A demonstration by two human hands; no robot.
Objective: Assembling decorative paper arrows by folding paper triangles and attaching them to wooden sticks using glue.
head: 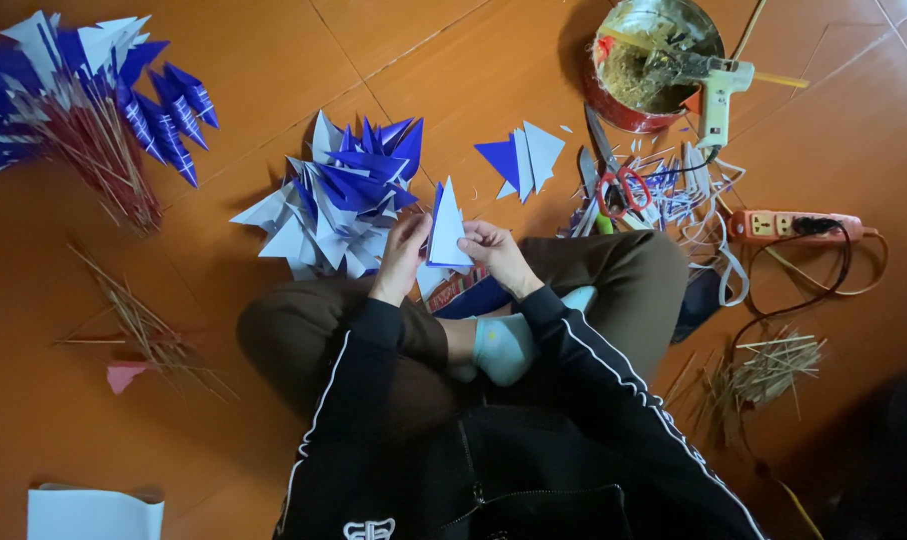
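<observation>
Fingers of the left hand (401,255) curled and pressed together on the left edge of a folded paper triangle (447,228), white with a blue side, held upright just above the crossed legs. Fingers of the right hand (493,250) likewise closed, thumb and fingertips pinching the triangle's right edge and lower corner. No gap showing between fingers and paper on either side; clamped from both flanks, point upward.

Risks, judged from the layout alone:

Far left, a bundle of blue-and-white paper points on thin sticks (83,100), well apart from the hands; little danger there. Below it, loose bamboo sticks (143,325) scattered on the floor; easy to snap or scatter under a shifting knee.

Just beside the left hand, a heap of folded blue and white triangles (338,195); could be knocked apart by an elbow or wrist swinging outward. Could also crease or skew the held triangle if one pinch tightens more than the other, or let the fold spring open if either grip eases.

Right of the hands, red-handled scissors (618,188) lying near the right knee; a careless reach risks a nick. Farther right, a glue gun (718,95) resting on a round tin (613,100), with its cord running near a power strip (793,225); possibly hot, and the trailing cable could snag a leg and tip the tin.
</observation>
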